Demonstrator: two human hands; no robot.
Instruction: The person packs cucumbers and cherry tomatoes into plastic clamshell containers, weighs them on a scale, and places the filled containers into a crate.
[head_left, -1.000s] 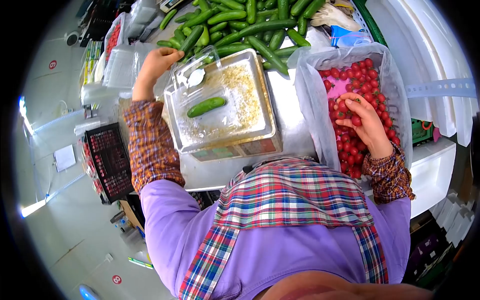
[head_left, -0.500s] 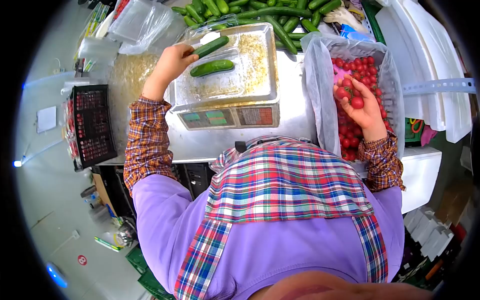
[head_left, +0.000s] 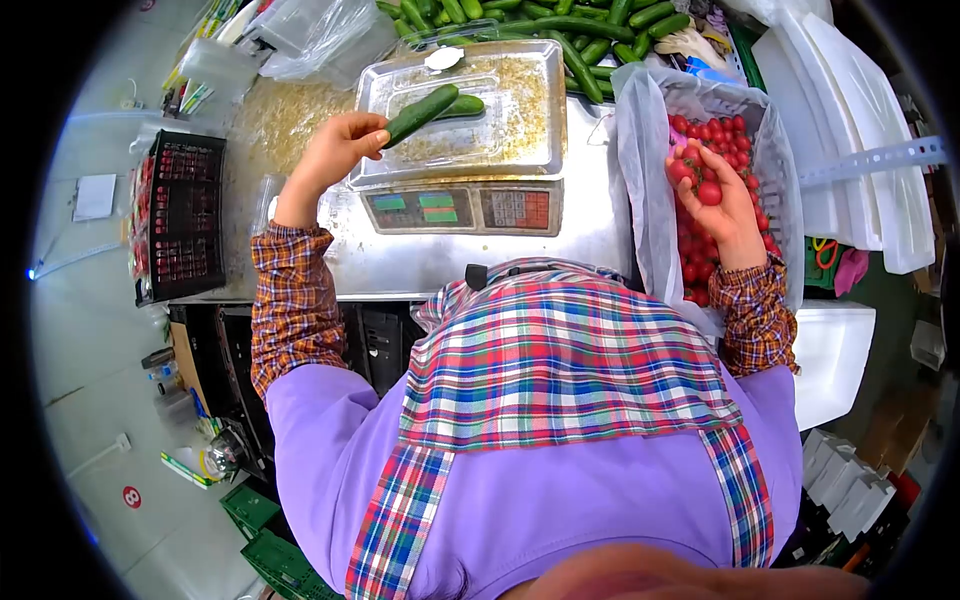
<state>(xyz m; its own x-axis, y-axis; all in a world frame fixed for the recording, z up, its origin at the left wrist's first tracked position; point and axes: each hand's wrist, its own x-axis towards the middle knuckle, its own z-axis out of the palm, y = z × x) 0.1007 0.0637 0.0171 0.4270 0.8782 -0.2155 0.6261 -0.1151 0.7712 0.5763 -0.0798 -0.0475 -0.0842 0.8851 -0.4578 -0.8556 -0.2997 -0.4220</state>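
Observation:
My left hand point(head_left: 340, 155) pinches one end of a green cucumber point(head_left: 420, 116) over the scale point(head_left: 520, 210). Partly covered by it, a second cucumber point(head_left: 470, 106) lies in a clear plastic tray point(head_left: 520, 75) on the scale's pan. On the right, my right hand point(head_left: 732, 212) is curled around several small red tomatoes point(head_left: 708, 192), above a crate of the same tomatoes point(head_left: 690, 245). A translucent bag point(head_left: 642, 170) lines that crate.
Behind the scale is a heap of cucumbers point(head_left: 590, 22). Plastic packaging point(head_left: 325, 40) lies at the back left, near a black crate point(head_left: 185, 215). White foam panels point(head_left: 835, 130) stand at the right, with a white foam box point(head_left: 835, 360) below them.
The held cucumber has come nearer to me and now overlaps the one in the tray. My right hand keeps its tomatoes over the crate. The camera view has shifted slightly.

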